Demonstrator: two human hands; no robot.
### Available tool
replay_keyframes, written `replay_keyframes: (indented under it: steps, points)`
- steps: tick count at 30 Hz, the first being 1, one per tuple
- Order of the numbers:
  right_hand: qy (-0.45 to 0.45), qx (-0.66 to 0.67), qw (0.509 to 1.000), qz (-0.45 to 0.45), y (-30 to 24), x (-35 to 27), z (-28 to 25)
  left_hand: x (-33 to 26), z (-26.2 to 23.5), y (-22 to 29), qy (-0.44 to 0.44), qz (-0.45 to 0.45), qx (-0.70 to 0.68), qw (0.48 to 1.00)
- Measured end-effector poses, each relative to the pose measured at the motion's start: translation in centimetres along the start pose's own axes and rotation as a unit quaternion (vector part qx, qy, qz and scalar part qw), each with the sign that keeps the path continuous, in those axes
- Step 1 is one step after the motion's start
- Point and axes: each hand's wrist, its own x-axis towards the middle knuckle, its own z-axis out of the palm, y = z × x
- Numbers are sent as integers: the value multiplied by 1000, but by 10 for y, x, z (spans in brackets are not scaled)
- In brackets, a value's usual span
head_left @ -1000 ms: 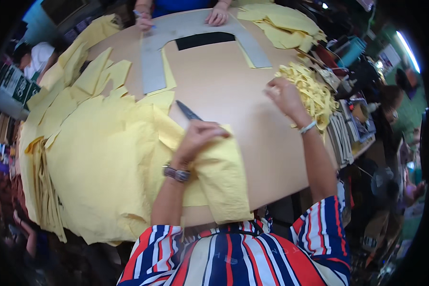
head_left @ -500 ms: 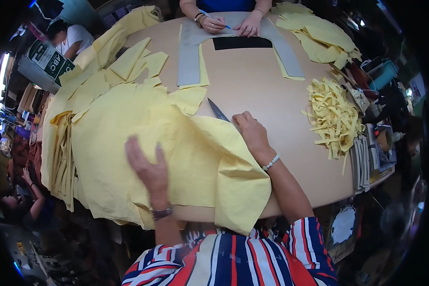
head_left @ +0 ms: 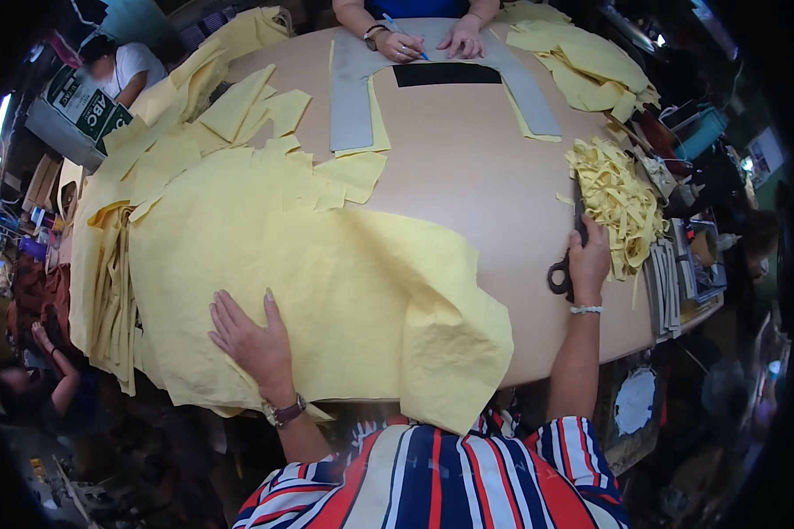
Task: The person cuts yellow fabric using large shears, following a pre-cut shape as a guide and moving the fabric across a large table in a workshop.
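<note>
My left hand [head_left: 254, 344] lies on a large sheet of yellow fabric [head_left: 326, 291], fingers stretched out and thumb apart. The sheet's right end is folded over and hangs past the table's near edge. At the right, my right hand [head_left: 589, 263] is closed around a pair of dark scissors [head_left: 558, 277]. One handle loop sticks out to the left of the hand, and the blades point away from me. Right beside the blades is a heap of narrow yellow fabric strips [head_left: 622, 207].
Across the table [head_left: 468, 176], a person's hands [head_left: 400, 46] hold a blue pen over a grey U-shaped template [head_left: 351, 115] on yellow fabric. Cut yellow pieces [head_left: 582, 66] lie at far right, more at left. Grey strips [head_left: 665, 291] stand near the right edge.
My right hand has carried the scissors from the middle of the table to the strip heap at right. My left hand has shifted slightly left and nearer, settling on the fabric.
</note>
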Motion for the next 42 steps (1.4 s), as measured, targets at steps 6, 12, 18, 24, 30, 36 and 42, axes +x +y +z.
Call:
replay_keyframes:
  steps: [6,12,18,24,30,36,42]
  points:
    - [-68,203,965,-154,-68,-14,-4,-4,1,-6,5,39,2,999]
    - [-506,434,737,-117,-189,-65,-5,-6,3,-10,25,41,-27,999]
    - [-490,406,754,-164,-190,-118,32,-6,0,-5,114,-10,-16,993]
    - [-553,580,594,72,-186,-99,-6,2,-6,-17,98,-53,-153,982]
    - [-380,555,739,-36,-129,-89,-32,103,-63,-21,340,12,-257,904]
    - [-166,432,885,-44,-91,-106,-44,236,-3,93,197,534,-218,793]
    - [-150,213,965,-39,-75,-123,-35,232,90,211,2,673,-16,739]
